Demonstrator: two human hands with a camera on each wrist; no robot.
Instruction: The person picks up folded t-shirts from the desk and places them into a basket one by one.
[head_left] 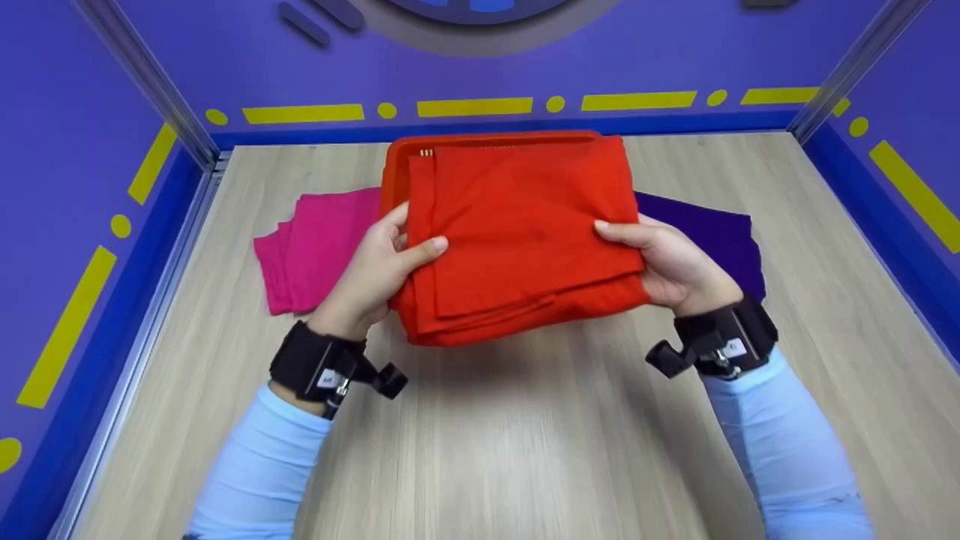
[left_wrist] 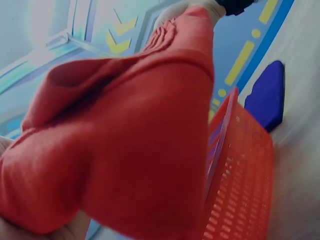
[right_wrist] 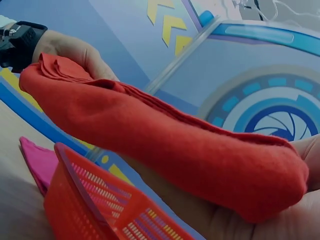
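A folded red cloth [head_left: 525,232], several layers thick, is held up between both hands in the head view. My left hand [head_left: 386,262] grips its left edge, thumb on top and fingers underneath. My right hand [head_left: 667,255] grips the right edge in the same way. Behind and below the cloth stands an orange-red plastic basket [head_left: 495,138], mostly covered by it in the head view. Its slotted wall [left_wrist: 245,185] shows in the left wrist view, and the cloth is above the rim in the right wrist view.
A folded pink cloth [head_left: 322,247] lies on the wooden table [head_left: 495,465] left of the basket. To the right lies a folded dark purple cloth [head_left: 709,232], partly behind my right hand. Blue-purple panels [head_left: 487,75] with yellow marks stand at the back and sides.
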